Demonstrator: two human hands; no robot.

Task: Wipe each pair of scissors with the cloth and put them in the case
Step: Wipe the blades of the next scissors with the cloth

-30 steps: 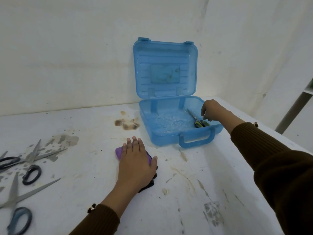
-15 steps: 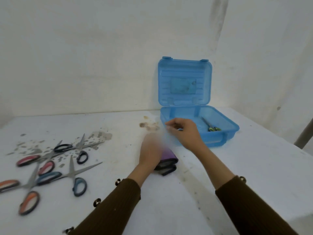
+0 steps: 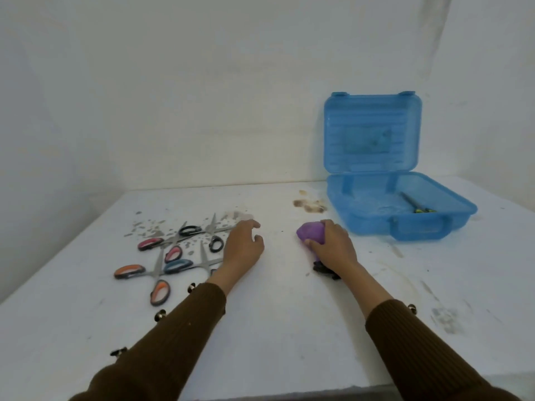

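Observation:
A purple cloth [image 3: 309, 233] lies on the white table [image 3: 275, 328], and my right hand [image 3: 333, 244] grips it from above, fingers curled round it. My left hand [image 3: 243, 247] hovers open with loosely curled fingers at the right edge of a heap of several scissors [image 3: 173, 253] with black, pink, blue and orange handles. The blue plastic case [image 3: 362, 224] stands open at the back right, lid upright. One pair of scissors with a green handle [image 3: 417, 205] lies inside it on the right.
Brown stains [image 3: 309, 205] mark the table just left of the case, and grey flecks lie behind the scissors heap. A white wall runs close behind the table. The table's front edge crosses the bottom of the view.
My right hand left the case, where the green-handled scissors stay, and took hold of the cloth. My left hand let go of the cloth and moved left to the scissors heap.

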